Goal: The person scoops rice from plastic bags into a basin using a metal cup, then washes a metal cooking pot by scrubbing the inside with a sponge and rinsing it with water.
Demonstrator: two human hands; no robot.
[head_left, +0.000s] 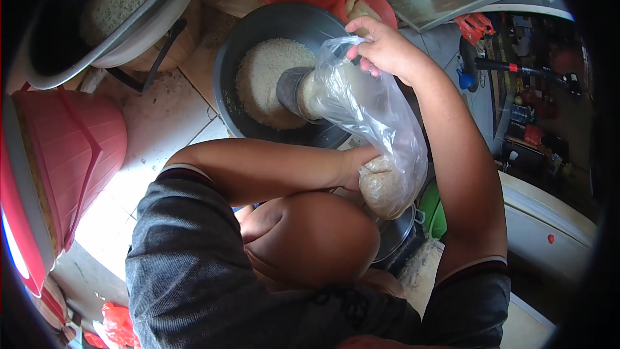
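1. The right grip [387,50] pinches the mouth of a clear plastic bag [381,108] near the basin's right edge.
2. The left grip [363,163] touches the bag's bulging, grain-filled lower end; its fingers are hidden, so I cannot tell whether they are closed.
3. A dark cup [290,90] holding rice lies tilted, opening toward the bag's mouth; whether they touch is unclear.
4. Beneath it, a grey basin [226,68] of rice [258,84] stands on the tiled floor [158,113].
5. A pink bucket [97,132] stands left of the basin.

Left hand [359,167]: fingertips hidden behind plastic bag [403,136]. Upper-left basin [129,31] cut by top edge.
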